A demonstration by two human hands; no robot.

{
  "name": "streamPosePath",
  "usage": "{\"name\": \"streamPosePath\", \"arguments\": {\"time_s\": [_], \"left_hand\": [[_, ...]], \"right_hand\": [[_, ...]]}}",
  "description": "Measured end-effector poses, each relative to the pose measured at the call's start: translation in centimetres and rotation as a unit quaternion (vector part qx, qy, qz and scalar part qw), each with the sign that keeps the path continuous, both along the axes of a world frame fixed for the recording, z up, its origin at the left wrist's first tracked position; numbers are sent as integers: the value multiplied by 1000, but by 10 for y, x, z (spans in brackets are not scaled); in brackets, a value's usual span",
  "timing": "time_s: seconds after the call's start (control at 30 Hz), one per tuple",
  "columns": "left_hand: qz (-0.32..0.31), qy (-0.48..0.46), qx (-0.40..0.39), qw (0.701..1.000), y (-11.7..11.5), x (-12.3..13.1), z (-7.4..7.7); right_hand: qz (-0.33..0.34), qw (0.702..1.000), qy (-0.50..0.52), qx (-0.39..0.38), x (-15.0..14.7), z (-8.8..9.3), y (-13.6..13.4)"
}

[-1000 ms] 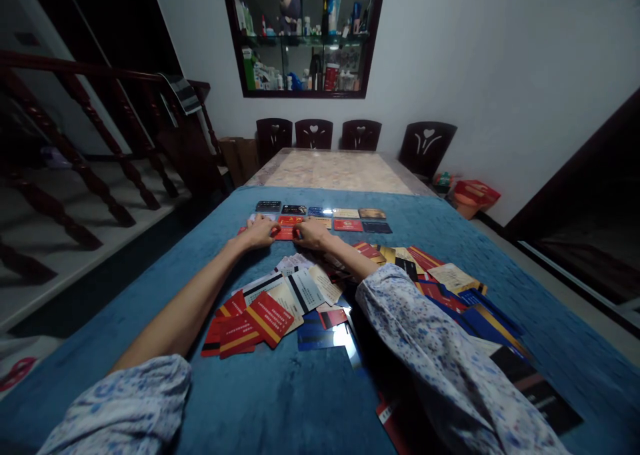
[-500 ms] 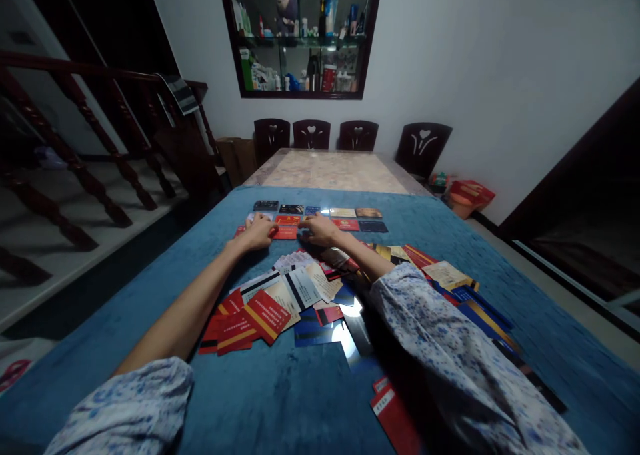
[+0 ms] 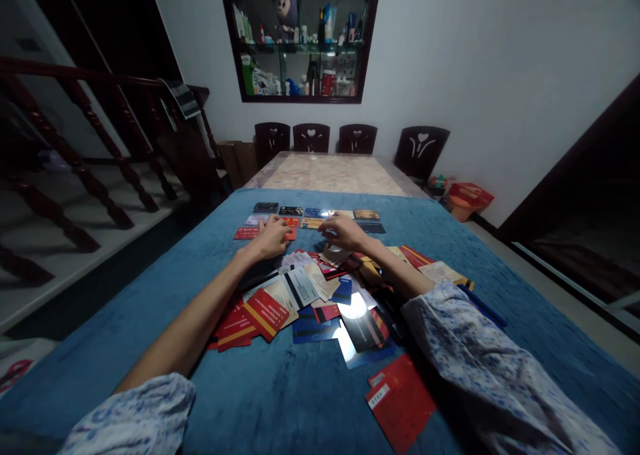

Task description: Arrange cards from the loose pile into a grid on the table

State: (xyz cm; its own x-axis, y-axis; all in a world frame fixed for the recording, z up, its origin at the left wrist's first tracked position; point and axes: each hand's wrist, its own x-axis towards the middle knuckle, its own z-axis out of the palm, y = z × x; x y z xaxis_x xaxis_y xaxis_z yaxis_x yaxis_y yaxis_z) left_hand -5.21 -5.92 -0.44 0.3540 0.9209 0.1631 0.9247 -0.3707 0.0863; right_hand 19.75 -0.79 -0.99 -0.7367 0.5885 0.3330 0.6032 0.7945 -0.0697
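Bank cards lie in neat rows on the blue cloth in front of me. My left hand [image 3: 273, 237] rests over the lower rows, fingers stretched out across a red card [image 3: 244, 233] and its neighbour. Right of it, my right hand [image 3: 344, 231] hovers at the second row, fingers loosely bent and apart, its tips by a yellow card [image 3: 311, 223]. The card under its palm is hidden. In the top row are dark cards [image 3: 266, 207], a blue card [image 3: 316, 213] and a gold-brown card [image 3: 367, 214]. Nearer me spreads a loose pile of cards [image 3: 300, 286].
Red cards [image 3: 403, 401] lie apart near the front right. The bare marble tabletop [image 3: 335, 173] shows beyond the blue cloth [image 3: 250, 401]. Dark chairs [image 3: 421, 149] stand along the far side. A wooden railing [image 3: 90, 125] runs at the left.
Both hands have shifted right along the rows. A yellow card now shows between them in the second row. My right forearm has moved outward, uncovering more red and dark cards.
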Motion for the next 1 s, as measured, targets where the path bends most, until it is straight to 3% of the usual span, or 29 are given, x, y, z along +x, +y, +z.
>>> {"name": "streamPosePath", "arguments": {"time_s": [0.3, 0.5, 0.7, 1.0], "left_hand": [[-73, -26, 12, 997, -26, 50, 4], [-99, -58, 6, 993, -37, 77, -4], [-114, -56, -11, 992, -40, 85, -15], [-111, -65, -16, 992, -42, 88, -20]], "right_hand": [[3, 999, 29, -15, 35, -12, -11], [7, 999, 22, -46, 56, -20, -14], [-1, 997, 20, -77, 62, -32, -13], [38, 994, -13, -104, 64, -28, -15]]}}
